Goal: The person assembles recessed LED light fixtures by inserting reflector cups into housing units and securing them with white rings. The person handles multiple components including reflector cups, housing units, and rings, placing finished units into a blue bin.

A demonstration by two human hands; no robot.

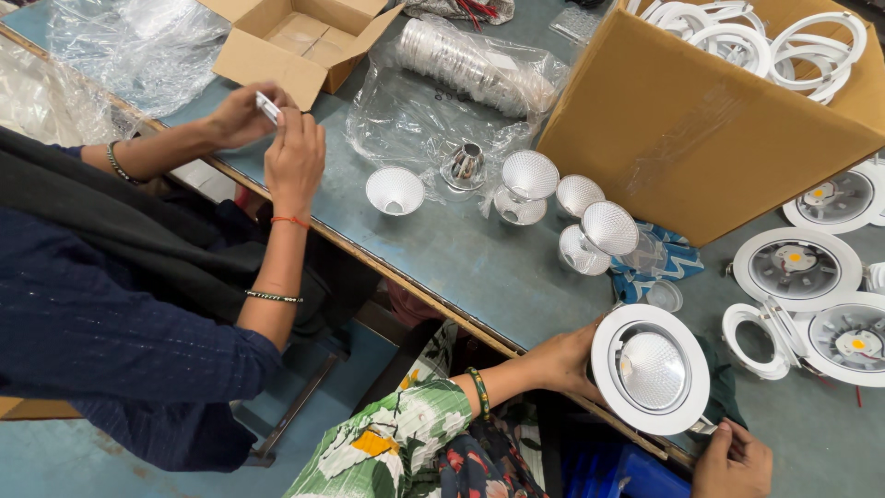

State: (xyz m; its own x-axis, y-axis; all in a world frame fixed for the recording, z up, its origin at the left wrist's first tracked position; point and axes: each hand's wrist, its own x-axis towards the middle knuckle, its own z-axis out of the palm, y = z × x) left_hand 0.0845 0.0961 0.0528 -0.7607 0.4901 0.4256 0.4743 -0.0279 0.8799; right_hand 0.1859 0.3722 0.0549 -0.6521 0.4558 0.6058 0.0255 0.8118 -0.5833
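Observation:
I hold a round white downlight (651, 369) with a faceted silver reflector in its middle, just past the table's near edge. My left hand (560, 361) grips its left rim. At the lamp's lower right edge my right hand (733, 458) pinches a small part of the fitting. Loose silver reflector cups (529, 175) stand on the blue-grey table (461, 254) beyond the lamp. More white lamp housings (796, 267) with yellow light chips lie to the right.
A large cardboard box (701, 138) of white rings fills the back right. A small open carton (293, 41) and clear plastic bags (461, 83) lie at the back. A co-worker in dark blue at left handles a small white piece (267, 106) with both hands.

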